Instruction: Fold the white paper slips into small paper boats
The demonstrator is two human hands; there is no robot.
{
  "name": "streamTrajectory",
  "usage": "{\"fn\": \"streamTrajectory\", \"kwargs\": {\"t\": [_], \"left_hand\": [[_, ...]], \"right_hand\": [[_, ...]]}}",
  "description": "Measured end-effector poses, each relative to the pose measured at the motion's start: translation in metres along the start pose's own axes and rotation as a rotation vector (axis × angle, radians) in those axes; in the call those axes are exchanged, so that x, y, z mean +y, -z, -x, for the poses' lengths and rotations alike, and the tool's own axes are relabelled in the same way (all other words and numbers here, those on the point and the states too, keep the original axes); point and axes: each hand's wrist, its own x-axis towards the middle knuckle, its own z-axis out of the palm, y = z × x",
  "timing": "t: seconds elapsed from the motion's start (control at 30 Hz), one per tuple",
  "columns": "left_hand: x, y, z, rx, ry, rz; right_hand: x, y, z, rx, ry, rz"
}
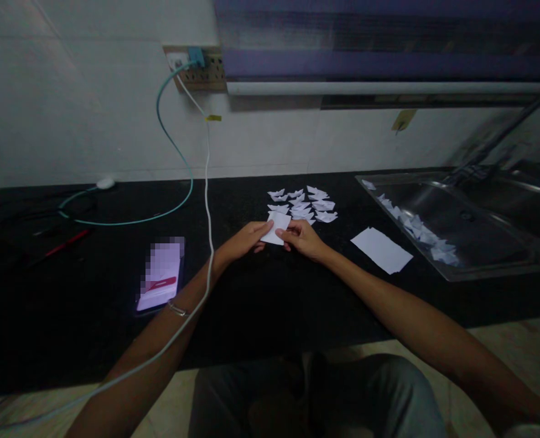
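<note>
My left hand (247,238) and my right hand (303,238) meet over the black countertop (261,304), both pinching a small folded white paper (278,227) from either side. Just beyond it lies a cluster of several small folded white paper shapes (304,204). A flat white sheet (381,249) lies to the right of my right hand.
A lit phone (160,275) lies left of my left forearm. A white cable (208,201) and a teal cable (169,128) hang from a wall socket (197,67). A steel sink (461,225) at right holds more paper pieces (418,230). Red pens (64,243) lie far left.
</note>
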Motion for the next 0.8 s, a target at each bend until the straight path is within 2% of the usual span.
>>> {"fn": "streamTrajectory", "kwargs": {"t": [0.13,0.37,0.47,0.6,0.7,0.8], "left_hand": [[-0.004,0.001,0.000,0.088,-0.024,-0.051],[-0.003,-0.001,0.000,0.117,0.014,0.029],[-0.001,-0.002,0.001,0.143,-0.014,0.024],[0.002,-0.003,0.001,0.176,-0.039,0.014],[0.005,-0.001,0.001,0.189,-0.006,0.142],[0.005,0.004,0.000,0.161,-0.027,0.234]], "right_hand": [[-0.001,0.001,0.001,-0.049,-0.002,0.023],[-0.002,0.004,0.001,-0.101,0.000,0.064],[-0.004,0.005,0.003,-0.140,-0.004,0.123],[-0.005,0.004,0.003,-0.091,-0.027,0.123],[-0.004,0.003,0.001,-0.024,-0.020,0.063],[-0.002,0.003,-0.002,0.042,-0.006,0.006]]}}
